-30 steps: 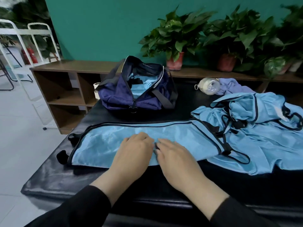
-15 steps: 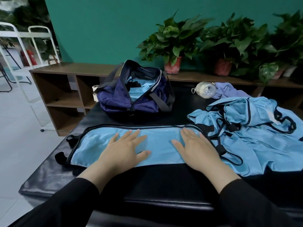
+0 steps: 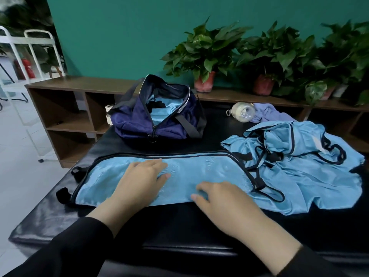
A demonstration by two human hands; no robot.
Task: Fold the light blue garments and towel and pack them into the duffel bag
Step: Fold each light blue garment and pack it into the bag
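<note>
A light blue garment with black trim (image 3: 201, 172) lies folded into a long strip across the black table (image 3: 179, 228). My left hand (image 3: 139, 180) rests flat on its middle, fingers straight. My right hand (image 3: 225, 202) lies on the strip's near edge, fingers relaxed and pointing left. The strip's right end runs into a crumpled heap of light blue cloth (image 3: 311, 166) with black straps. The navy duffel bag (image 3: 157, 118) stands unzipped at the back, with folded light blue cloth inside. A lilac towel (image 3: 269, 114) lies bunched behind the heap.
A clear plastic bottle (image 3: 242, 111) lies on its side beside the lilac towel. A brown wooden shelf unit (image 3: 65, 108) runs behind the table, with potted plants (image 3: 205, 54) on top. White metal racks (image 3: 30, 56) stand at the far left.
Both hands slid apart over the strip, then my right hand came back left toward the near edge. My left hand moved slightly toward the middle. The view shifted a little.
</note>
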